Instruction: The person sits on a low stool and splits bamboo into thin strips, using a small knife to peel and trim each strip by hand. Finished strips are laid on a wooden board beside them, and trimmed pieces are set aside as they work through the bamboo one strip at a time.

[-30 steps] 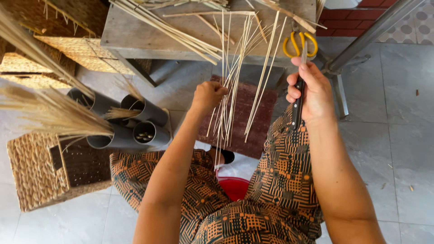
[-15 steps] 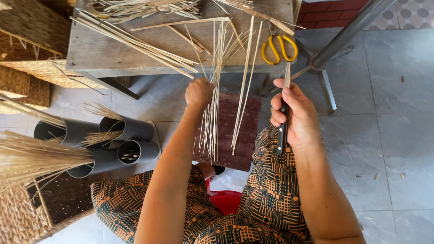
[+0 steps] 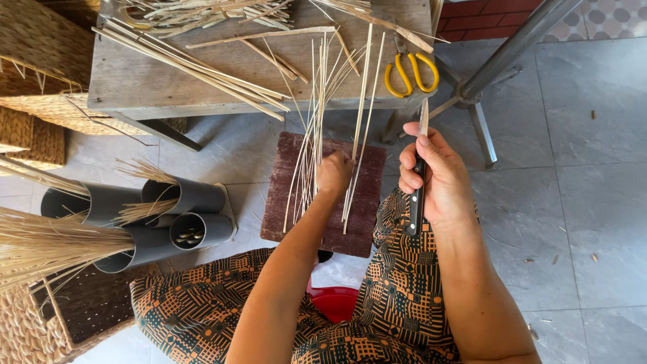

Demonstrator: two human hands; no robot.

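Note:
My left hand (image 3: 335, 174) grips a bundle of thin pale reed strips (image 3: 317, 128) that fan upward over a dark red wooden block (image 3: 364, 202) on the floor. My right hand (image 3: 435, 176) is closed around a black-handled knife (image 3: 417, 195), its blade pointing up past my index finger, just right of the strips. Yellow-handled scissors (image 3: 411, 71) lie on the wooden bench (image 3: 135, 81) above the knife tip.
More reed strips (image 3: 195, 64) lie across the bench. Grey plastic tubes (image 3: 168, 216) holding straw lie at the left, next to woven baskets (image 3: 34, 128). A metal stand leg (image 3: 502, 54) rises at the right. A red stool (image 3: 337, 302) shows under my patterned clothing.
The view has shifted, so hands and bench sit slightly lower and to the right in frame. Both hands keep their grips; the knife stays upright beside the strips.

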